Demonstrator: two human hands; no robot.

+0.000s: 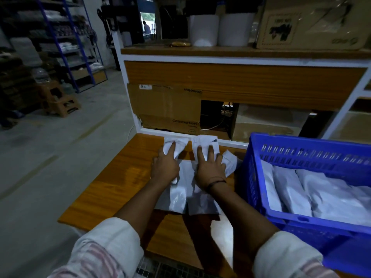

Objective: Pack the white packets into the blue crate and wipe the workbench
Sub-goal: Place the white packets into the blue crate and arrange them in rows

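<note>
Several white packets (pixel 180 195) lie in a loose pile on the wooden workbench (pixel 112 177), just left of the blue crate (pixel 261 209). My left hand (pixel 165 165) rests flat on the pile's left side, fingers spread over a far packet (pixel 176 143). Fingers apart, my right hand (pixel 210 167) presses on the pile's right side, reaching onto another far packet (pixel 204 142). One more packet (pixel 230 162) pokes out between my right hand and the crate. Inside the crate, several white packets (pixel 313 189) stand side by side.
A raised shelf (pixel 220 51) behind the bench carries white rolls (pixel 203 30) and a cardboard box (pixel 309 23). Flattened cardboard (pixel 164 109) leans under it. Left of the bench lie open floor, a stool (pixel 60 101) and storage racks (pixel 66 47).
</note>
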